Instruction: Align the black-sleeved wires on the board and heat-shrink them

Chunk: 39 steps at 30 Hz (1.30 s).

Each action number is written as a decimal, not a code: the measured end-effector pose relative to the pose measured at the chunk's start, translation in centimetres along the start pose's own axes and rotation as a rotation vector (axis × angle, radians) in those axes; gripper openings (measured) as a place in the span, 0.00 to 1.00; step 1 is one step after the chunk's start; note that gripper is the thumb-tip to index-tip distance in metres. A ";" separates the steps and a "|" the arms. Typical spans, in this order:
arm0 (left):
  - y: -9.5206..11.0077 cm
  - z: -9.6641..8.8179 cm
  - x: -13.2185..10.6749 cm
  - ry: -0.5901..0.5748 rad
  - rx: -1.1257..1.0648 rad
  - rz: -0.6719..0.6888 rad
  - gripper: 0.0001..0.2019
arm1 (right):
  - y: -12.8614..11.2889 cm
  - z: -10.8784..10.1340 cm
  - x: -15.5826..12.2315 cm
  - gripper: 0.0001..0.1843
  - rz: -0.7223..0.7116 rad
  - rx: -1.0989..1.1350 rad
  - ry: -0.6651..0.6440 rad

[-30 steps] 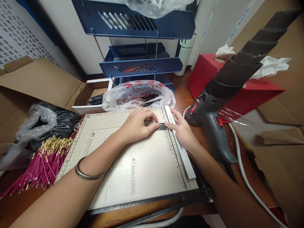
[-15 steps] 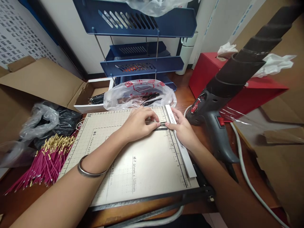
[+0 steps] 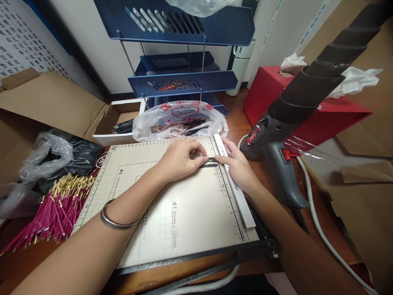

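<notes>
My left hand [image 3: 187, 159] rests on the cream board of a paper cutter [image 3: 196, 213], thumb and fingertips pinched on thin black cords [image 3: 211, 159]. Another short black strand [image 3: 210, 165] lies just below them on the board. At the white printed bar [image 3: 235, 184] along the cutter's right side, my right hand [image 3: 238, 166] has its thumb on the cords' other end. Its fingers curl over the bar's far side, partly hidden. A metal bangle [image 3: 118, 219] circles my left wrist.
A grey heat gun [image 3: 279, 127] stands on the right before a red tissue box [image 3: 331, 102]. Magenta cords with gold ends [image 3: 66, 205] lie left. Behind the cutter are a clear bag [image 3: 147, 125], a white box [image 3: 101, 138] of black strands and blue shelves [image 3: 181, 84].
The view has shifted slightly. Both hands stay at the black cords by the bar, with only a small movement of the fingers.
</notes>
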<state>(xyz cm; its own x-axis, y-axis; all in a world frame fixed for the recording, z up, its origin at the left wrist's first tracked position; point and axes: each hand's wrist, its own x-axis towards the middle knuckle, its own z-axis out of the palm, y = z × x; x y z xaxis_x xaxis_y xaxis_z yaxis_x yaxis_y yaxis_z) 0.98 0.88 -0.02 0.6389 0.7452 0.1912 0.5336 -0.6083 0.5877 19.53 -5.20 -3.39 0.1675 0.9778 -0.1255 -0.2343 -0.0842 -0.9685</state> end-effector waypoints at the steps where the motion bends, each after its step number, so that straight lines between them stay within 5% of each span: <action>1: 0.0 0.0 0.0 -0.001 0.003 -0.005 0.05 | 0.0 0.0 0.0 0.39 0.000 -0.002 -0.001; 10: 0.8 0.9 0.2 0.009 0.003 -0.014 0.04 | -0.3 -0.2 0.2 0.34 0.006 0.024 0.036; 22: 1.0 1.5 0.7 0.028 -0.045 0.029 0.07 | 0.0 -0.2 0.1 0.43 0.003 0.041 -0.018; 39: 0.8 0.2 -0.3 -0.059 0.017 0.222 0.05 | 0.2 -0.4 0.4 0.38 -0.022 0.046 -0.014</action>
<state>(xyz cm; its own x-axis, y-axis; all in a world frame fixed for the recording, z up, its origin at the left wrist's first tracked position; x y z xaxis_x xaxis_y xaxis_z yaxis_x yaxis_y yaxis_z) 1.34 0.15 0.20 0.7726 0.5756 0.2680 0.3850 -0.7603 0.5232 19.96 -4.92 -3.71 0.1601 0.9819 -0.1012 -0.2750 -0.0541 -0.9599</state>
